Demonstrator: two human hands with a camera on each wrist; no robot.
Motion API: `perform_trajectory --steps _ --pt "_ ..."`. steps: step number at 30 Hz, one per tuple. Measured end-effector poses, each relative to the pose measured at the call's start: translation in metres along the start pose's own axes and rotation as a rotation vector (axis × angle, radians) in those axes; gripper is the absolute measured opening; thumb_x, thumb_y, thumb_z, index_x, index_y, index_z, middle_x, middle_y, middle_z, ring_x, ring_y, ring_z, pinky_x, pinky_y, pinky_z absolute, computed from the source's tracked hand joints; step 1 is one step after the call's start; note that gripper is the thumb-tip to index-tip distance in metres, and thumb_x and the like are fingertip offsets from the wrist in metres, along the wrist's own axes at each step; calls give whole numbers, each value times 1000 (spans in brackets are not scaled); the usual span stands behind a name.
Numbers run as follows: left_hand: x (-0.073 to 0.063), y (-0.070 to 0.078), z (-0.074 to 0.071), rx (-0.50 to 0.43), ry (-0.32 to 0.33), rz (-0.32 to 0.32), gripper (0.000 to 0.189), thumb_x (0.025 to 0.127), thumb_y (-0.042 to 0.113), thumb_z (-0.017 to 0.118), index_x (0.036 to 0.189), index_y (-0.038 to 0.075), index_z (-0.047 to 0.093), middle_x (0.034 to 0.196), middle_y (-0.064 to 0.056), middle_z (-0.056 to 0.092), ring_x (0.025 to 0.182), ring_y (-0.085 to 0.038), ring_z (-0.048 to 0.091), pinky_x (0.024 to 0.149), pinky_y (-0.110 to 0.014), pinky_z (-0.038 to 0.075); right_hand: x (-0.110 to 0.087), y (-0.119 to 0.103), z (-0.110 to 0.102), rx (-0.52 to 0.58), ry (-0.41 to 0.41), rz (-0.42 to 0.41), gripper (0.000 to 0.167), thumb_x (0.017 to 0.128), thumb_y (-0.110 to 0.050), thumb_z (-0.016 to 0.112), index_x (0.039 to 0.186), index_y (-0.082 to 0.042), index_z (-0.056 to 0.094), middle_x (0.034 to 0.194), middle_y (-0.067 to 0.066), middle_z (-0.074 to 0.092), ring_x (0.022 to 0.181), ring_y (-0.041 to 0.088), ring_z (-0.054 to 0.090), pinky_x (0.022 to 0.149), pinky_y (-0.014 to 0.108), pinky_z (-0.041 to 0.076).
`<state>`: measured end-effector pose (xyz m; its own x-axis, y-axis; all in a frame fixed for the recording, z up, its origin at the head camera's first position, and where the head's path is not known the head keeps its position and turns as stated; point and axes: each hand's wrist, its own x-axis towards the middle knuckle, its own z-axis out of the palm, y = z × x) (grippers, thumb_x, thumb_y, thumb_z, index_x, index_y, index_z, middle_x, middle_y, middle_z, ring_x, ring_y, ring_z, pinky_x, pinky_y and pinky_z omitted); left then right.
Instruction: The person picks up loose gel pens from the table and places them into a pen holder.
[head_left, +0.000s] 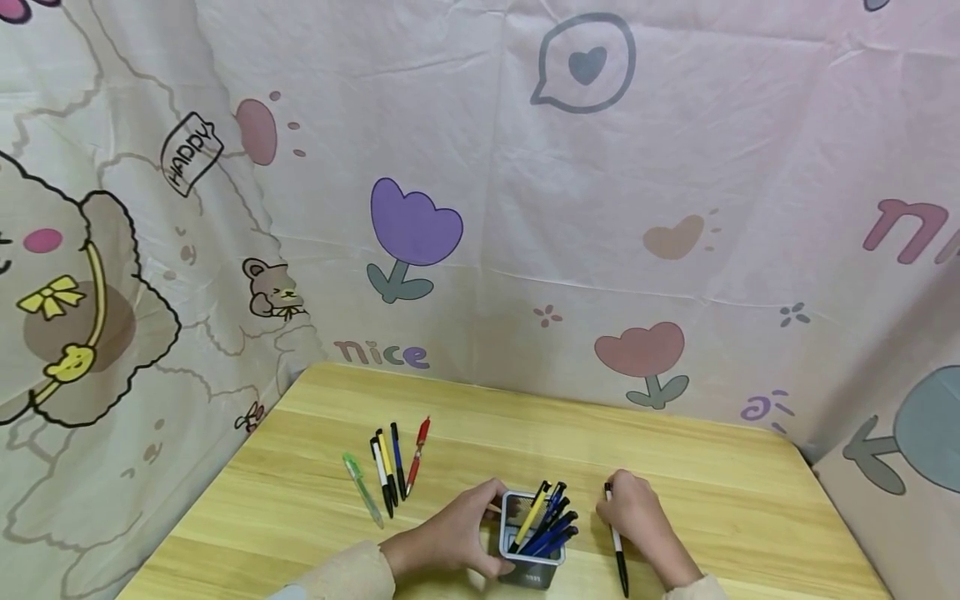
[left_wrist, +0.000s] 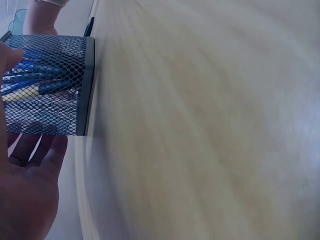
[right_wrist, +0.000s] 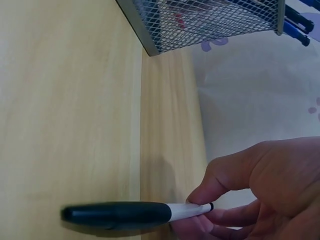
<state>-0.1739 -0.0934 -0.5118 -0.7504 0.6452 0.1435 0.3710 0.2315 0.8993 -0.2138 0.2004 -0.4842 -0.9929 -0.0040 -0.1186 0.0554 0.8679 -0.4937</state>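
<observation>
A mesh pen holder stands near the front of the table, holding one yellow pen and several blue and black pens. My left hand grips it from the left, thumb at the near side and fingers round the far side; the left wrist view shows the palm beside the mesh wall. To the right of the holder, my right hand pinches a white pen with a black grip by its far end. In the right wrist view the pen's black part lies low over the wood, pointing away from the fingers.
Left of the holder lie a green pen, a white pen, a yellow pen, a dark blue pen and a red pen. A printed cloth hangs behind the wooden table and along its sides.
</observation>
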Motion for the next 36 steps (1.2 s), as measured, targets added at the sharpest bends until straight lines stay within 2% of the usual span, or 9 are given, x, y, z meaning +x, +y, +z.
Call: perform_trajectory --steps 2,5,11,16,18,22,29,36 --pt "0 0 0 2 3 -3 63 76 15 88 128 12 52 127 -7 62 118 -8 63 105 -21 55 -1 1 -2 10 1 -16 43 78 -2 71 117 14 65 101 22 70 72 21 58 55 27 51" --pt "0 0 -1 5 4 -5 63 76 15 88 127 12 52 127 -7 63 118 -8 63 104 -21 55 -3 2 -6 42 15 -40 42 80 -3 71 118 13 65 104 23 73 76 20 63 59 29 55" --pt "1 0 -1 9 3 2 62 76 15 88 126 12 52 126 -7 63 118 -9 63 104 -21 55 -10 0 -17 89 69 -102 34 88 -5 69 118 9 67 94 13 75 85 24 70 69 38 61" --pt "0 -2 -1 -12 -3 7 61 77 14 87 127 11 52 126 -8 62 118 -8 64 104 -20 55 -19 -8 -29 155 109 -106 30 91 -8 67 117 8 70 90 6 73 77 15 64 63 29 54" --pt "0 -2 -1 -30 -9 8 61 77 14 87 127 11 52 127 -9 62 118 -9 64 104 -19 55 -23 -12 -35 215 116 -94 31 93 -9 67 118 8 70 90 6 73 74 14 65 60 26 53" --pt "0 -3 -1 -56 -18 10 59 78 13 86 127 9 52 128 -11 61 120 -11 63 104 -18 54 -32 -21 -44 383 124 -83 32 96 -7 67 123 10 67 91 11 73 70 16 71 59 26 62" --pt "0 -2 0 -54 -13 9 61 78 12 86 128 9 52 128 -12 61 119 -10 64 104 -19 55 -45 -31 -61 596 160 -56 32 98 -7 67 125 10 65 96 15 71 78 14 72 69 26 66" --pt "0 -2 0 -31 -5 15 61 77 11 86 127 9 52 127 -12 62 118 -10 64 104 -20 55 -56 -38 -73 799 166 -52 35 101 -8 65 130 10 61 98 10 72 83 16 74 75 31 67"
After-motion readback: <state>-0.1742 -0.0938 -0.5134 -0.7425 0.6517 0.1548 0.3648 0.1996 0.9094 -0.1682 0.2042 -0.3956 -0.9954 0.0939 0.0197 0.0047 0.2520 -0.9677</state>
